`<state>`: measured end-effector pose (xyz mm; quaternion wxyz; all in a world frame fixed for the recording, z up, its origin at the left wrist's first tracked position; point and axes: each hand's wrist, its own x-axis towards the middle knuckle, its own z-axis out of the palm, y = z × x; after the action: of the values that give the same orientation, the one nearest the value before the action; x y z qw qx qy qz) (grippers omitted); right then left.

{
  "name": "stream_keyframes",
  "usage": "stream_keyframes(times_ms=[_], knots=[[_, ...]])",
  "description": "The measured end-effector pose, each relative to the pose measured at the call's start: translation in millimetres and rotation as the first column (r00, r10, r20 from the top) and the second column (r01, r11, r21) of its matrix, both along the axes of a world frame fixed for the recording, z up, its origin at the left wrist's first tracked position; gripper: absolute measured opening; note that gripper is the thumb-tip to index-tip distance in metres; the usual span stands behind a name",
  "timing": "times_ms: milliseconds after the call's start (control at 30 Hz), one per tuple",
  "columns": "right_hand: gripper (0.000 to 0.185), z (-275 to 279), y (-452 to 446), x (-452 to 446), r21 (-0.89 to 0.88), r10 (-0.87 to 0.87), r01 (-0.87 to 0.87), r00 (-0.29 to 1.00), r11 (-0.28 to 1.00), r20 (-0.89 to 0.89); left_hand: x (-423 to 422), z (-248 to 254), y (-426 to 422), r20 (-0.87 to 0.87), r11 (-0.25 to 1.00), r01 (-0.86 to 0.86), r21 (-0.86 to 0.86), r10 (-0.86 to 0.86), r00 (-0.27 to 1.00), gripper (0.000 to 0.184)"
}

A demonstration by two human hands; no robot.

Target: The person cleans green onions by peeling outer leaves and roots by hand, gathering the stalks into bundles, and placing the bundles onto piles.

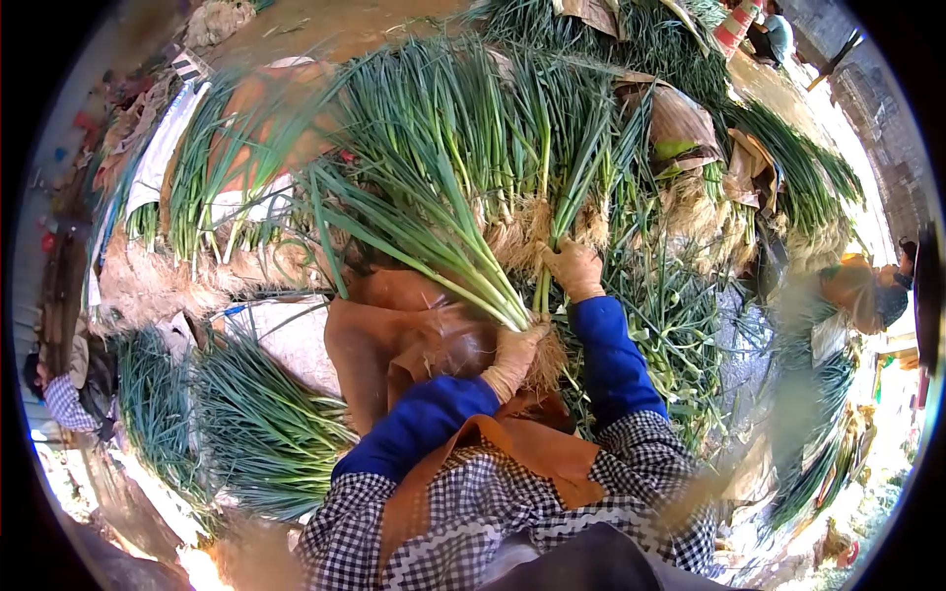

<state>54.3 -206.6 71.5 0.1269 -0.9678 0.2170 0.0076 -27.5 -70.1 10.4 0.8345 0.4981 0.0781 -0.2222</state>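
My left hand (514,362), in a pale glove, is wrapped round the white lower ends of a bunch of green onions (475,258). The leaves fan out up and to the left, and the stringy roots (548,361) hang beside the hand. Slightly higher and to the right, my right hand (575,271), gloved too, closes round the lower part of a few green onion stalks (576,202). Its fingertips are partly hidden by the stalks. Just beyond both hands lies a long row of green onions (434,128), roots towards me.
A brown apron (414,325) covers my lap. Loose green leaves (675,325) litter the ground at right. More onion heaps lie at the lower left (266,424) and far right (798,167). Other people (867,291) are at the right edge, the left edge (74,399) and the top right.
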Motion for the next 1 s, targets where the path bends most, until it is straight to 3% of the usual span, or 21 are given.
stream_keyframes(times_ms=[133, 200, 267, 300, 367, 433, 467, 533, 567, 600, 633, 667, 700, 733, 767, 800, 867, 900, 933, 967, 1000], knots=[[0.039, 4, 8, -18, 0.058, -0.104, 0.096, 0.983, 0.994, 0.152, 3, -1, 2, -0.007, 0.999, -0.027, 0.033, 0.027, 1.000, 0.011], [0.037, -11, 12, -34, -0.103, 0.044, -0.005, 0.925, 0.995, 0.378, 4, -3, 1, -0.091, 0.993, -0.053, -0.101, 0.043, 0.995, 0.010], [0.036, -19, 18, -58, 0.055, 0.047, -0.069, 0.938, 0.996, 0.343, 5, -22, -4, -0.195, 0.985, -0.057, -0.160, 0.025, 0.980, 0.011], [0.037, -20, 16, -73, 0.098, 0.143, -0.227, 0.838, 0.969, 0.526, 8, -13, -1, -0.203, 0.980, -0.071, -0.187, 0.032, 0.979, 0.011], [0.037, 27, 21, -114, 0.361, 0.272, -0.411, 0.885, 0.837, 0.377, 13, -6, 7, -0.261, 0.972, -0.083, -0.222, 0.023, 0.965, 0.011], [0.026, 32, 8, -157, 0.416, 0.556, -0.633, 0.773, 0.653, 0.304, 17, -20, 8, -0.318, 0.975, -0.059, -0.214, -0.013, 0.948, 0.010], [0.020, 37, -3, -180, 0.586, 0.590, -0.513, 0.804, 0.628, 0.072, 17, -25, 9, -0.325, 0.975, -0.056, -0.213, -0.017, 0.946, 0.010], [0.018, 21, -43, -222, 0.348, 0.776, -0.710, 0.624, 0.612, -0.093, 23, -28, 10, -0.328, 0.939, -0.123, -0.321, 0.012, 0.945, 0.013], [0.022, 10, -66, -235, 0.225, 0.650, -0.669, 0.492, 0.708, -0.580, 24, -7, 14, -0.383, 0.916, -0.100, -0.388, -0.062, 0.922, 0.018], [0.022, -11, -96, -248, 0.006, 0.469, -0.734, 0.428, 0.680, -0.772, 24, -3, 16, -0.381, 0.915, -0.092, -0.392, -0.071, 0.922, 0.018], [0.031, -33, -129, -256, -0.155, 0.109, -0.478, 0.478, 0.864, -0.872, 24, 2, 17, -0.392, 0.899, -0.056, -0.435, -0.133, 0.910, 0.018], [0.040, -5, -122, -219, -0.086, 0.154, -0.436, 0.485, 0.896, -0.861, 25, 4, 17, -0.400, 0.879, -0.027, -0.477, -0.189, 0.897, 0.019], [0.045, -24, -129, -195, -0.067, 0.254, -0.366, 0.754, 0.928, -0.606, 25, 2, 18, -0.383, 0.897, -0.005, -0.442, -0.184, 0.905, 0.019], [0.042, 2, -96, -154, 0.126, 0.203, -0.189, 0.973, 0.974, -0.107, 21, 1, 20, -0.386, 0.901, -0.005, -0.434, -0.181, 0.905, 0.019], [0.036, 3, -81, -113, 0.740, -0.088, 0.106, 0.994, 0.664, -0.064, 20, 1, 20, -0.370, 0.894, 0.018, -0.448, -0.203, 0.906, 0.019], [0.026, 13, -60, -80, 0.925, -0.285, 0.124, 0.958, 0.359, -0.018, 21, 2, 19, -0.348, 0.885, 0.040, -0.465, -0.224, 0.910, 0.019], [0.033, -10, -42, -21, 0.873, -0.198, 0.121, 0.980, 0.472, -0.029, 19, -3, 18, -0.246, 0.913, 0.079, -0.400, -0.191, 0.950, 0.020], [0.037, -26, -34, 3, 0.586, -0.125, 0.081, 0.991, 0.806, 0.035, 18, -1, 17, -0.180, 0.943, 0.084, -0.322, -0.149, 0.972, 0.021], [0.040, -36, -26, 17, 0.180, -0.034, 0.023, 0.998, 0.983, 0.061, 15, 0, 17, -0.115, 0.966, 0.081, -0.246, -0.112, 0.987, 0.022], [0.045, -35, -15, 19, 0.071, -0.040, 0.032, 0.992, 0.997, 0.117, 15, -5, 17, -0.088, 0.982, 0.079, -0.171, -0.095, 0.992, 0.022], [0.037, -16, 0, 15, 0.008, -0.041, 0.041, 0.996, 0.999, 0.078, 18, -5, 16, -0.082, 0.983, 0.077, -0.170, -0.092, 0.992, 0.022]])
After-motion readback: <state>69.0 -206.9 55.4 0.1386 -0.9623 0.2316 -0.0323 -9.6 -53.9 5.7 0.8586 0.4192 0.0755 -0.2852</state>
